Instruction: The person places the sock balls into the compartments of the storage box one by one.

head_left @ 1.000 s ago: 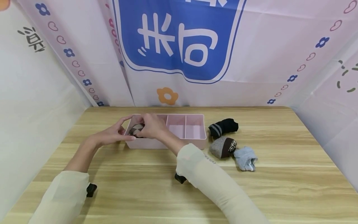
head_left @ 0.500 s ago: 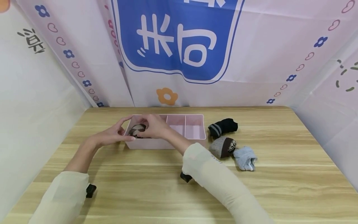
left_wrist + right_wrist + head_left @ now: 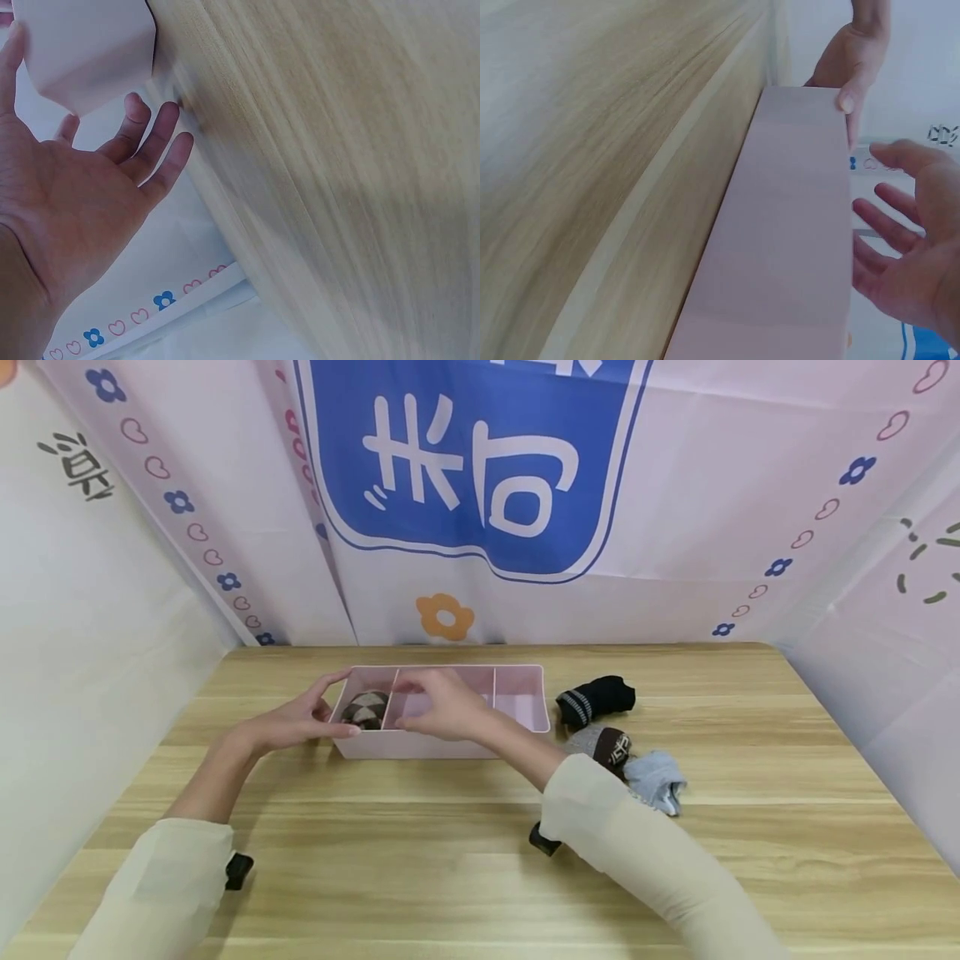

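A pink divided storage box [image 3: 420, 745] stands near the back of the table. In its leftmost compartment lies a rolled sock in brown and beige checks [image 3: 366, 708]. My left hand [image 3: 300, 720] holds the box's left end, with thumb on the front rim and forefinger at the back corner; its other fingers hang loose in the left wrist view. My right hand [image 3: 450, 703] hovers over the compartments to the right of the sock, fingers apart and holding nothing. In the right wrist view, the right hand's fingers [image 3: 889, 225] are beside the box's upper edge.
To the right of the box lie a black rolled sock with grey stripes [image 3: 596, 702], a grey and dark brown sock [image 3: 611, 747], partly behind the right sleeve, and a light grey-blue sock [image 3: 656, 779]. A printed cloth [image 3: 637, 602] hangs behind the wooden table [image 3: 375, 877].
My right hand has let go of the checked sock and moved right, uncovering it in the left compartment. My left hand has kept its place on the box.
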Tool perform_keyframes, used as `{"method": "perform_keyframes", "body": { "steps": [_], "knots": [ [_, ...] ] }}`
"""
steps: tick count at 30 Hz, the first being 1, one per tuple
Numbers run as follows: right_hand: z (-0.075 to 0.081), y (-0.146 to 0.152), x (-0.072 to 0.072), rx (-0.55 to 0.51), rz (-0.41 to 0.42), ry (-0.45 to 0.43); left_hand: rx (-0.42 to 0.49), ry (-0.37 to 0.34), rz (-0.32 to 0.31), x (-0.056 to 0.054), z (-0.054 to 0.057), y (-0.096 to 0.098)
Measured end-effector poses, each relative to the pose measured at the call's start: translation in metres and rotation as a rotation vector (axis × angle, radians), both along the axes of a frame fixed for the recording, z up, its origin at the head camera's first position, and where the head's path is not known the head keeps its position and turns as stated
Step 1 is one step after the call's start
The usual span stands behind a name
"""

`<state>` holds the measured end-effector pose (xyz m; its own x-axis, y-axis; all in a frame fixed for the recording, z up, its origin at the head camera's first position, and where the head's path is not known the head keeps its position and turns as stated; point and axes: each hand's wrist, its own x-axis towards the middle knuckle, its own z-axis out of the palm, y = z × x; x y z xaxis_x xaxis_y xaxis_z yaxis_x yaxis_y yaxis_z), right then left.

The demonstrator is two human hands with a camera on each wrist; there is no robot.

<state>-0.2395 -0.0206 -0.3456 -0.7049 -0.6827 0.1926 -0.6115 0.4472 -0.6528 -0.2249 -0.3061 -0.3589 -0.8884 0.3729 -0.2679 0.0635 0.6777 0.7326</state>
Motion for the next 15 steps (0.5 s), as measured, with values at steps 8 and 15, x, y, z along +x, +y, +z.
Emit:
{"method": "perform_keyframes", "body": {
  "steps": [8, 15],
  "knots": [
    [0.010, 0.034, 0.006, -0.067, -0.078, -0.047, -0.001, 0.001, 0.000, -0.001, 0.001, 0.001],
    [0.010, 0.066, 0.005, -0.112, -0.128, -0.077, 0.006, 0.000, -0.002, -0.001, 0.000, 0.001]
  ]
}}
